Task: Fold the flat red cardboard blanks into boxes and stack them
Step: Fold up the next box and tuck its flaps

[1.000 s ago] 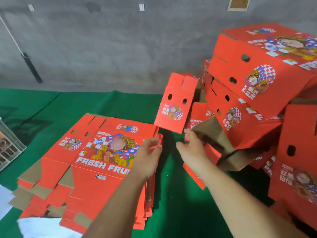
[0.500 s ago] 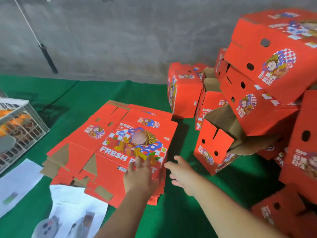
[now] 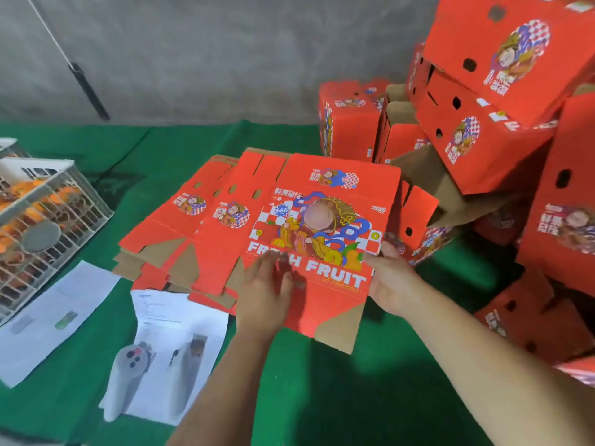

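The top blank [image 3: 322,226] is bright red, printed with a blue-and-white chequered cartoon and white "FRESH FRUIT" lettering; its flaps show brown inside. The folded boxes [image 3: 476,101] bear the same red print. The surface [image 3: 322,397] is green; the crate [image 3: 48,220] grey.

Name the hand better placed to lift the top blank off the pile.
Right. The right hand already grips the top blank's free right edge; the left hand lies flat on top of it.
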